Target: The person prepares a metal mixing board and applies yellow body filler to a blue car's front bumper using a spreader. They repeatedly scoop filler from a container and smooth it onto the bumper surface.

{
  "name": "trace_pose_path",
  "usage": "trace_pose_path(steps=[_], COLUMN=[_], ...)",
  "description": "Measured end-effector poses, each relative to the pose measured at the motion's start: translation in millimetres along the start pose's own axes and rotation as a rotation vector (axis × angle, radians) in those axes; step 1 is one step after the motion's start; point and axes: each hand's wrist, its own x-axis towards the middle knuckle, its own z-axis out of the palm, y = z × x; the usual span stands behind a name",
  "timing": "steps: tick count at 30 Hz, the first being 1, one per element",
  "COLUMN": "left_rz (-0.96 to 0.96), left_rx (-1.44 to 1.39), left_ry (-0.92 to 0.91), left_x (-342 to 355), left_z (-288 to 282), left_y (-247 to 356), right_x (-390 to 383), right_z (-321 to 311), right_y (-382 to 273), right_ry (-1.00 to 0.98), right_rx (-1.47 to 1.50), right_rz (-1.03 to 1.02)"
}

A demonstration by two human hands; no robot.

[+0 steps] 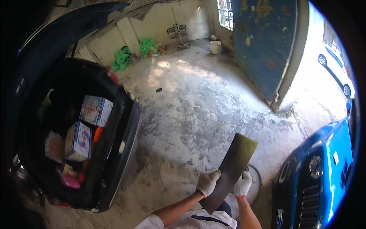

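So the biggest thing here is the rough concrete floor [183, 114], with a dark car [127, 143] on the left, its back open. A blue car [331, 150] pokes in nose-first at lower right, and there's a big blue metal door [263, 47] up top.

Next size down is the long flat panel [231, 170], olive to dark brown. It's up off the floor, right in front of the person's torso. Its long axis slants: near end by the belly at lower left, far end up and away to the right. A good chunk sticks out past both hands.

The two boxes [95, 110] [78, 140] sit in the car's back with a pink item [70, 180] near them. The pale bucket [215, 47] is way back by the wall.

Hands, both in white knit gloves: the left hand [208, 183] is closed on the panel's left edge, thumb over the top face, so it's the one further onto it. The right hand [243, 184] is curled at the opposite edge; can't tell if it's actually pinching.

Smallest: a little dark object [159, 90] lying on the concrete, well apart from the panel.
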Motion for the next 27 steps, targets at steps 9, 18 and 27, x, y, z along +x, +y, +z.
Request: trace_pose_path(steps=[9,18,27], left_rz=[0.026,0.052,0.336], left_rx=[-0.051,0.016,0.564], left_ry=[0.215,0.229,0.245], left_x=[282.7,567.5,841.9], left_z=[-39.7,-93.1,-242.1], left_y=[94.5,113.4,219.9], right_x=[254.1,520.7,760.9], right_z=[181.9,378.8,570.1], right_y=[-97.7,-104.6,-255.1], right_ry=[-0.453,-0.437,-0.134], right_rx=[-0.280,-0.136,0.044], right_rz=[-0.376,-0.158,-0.100])
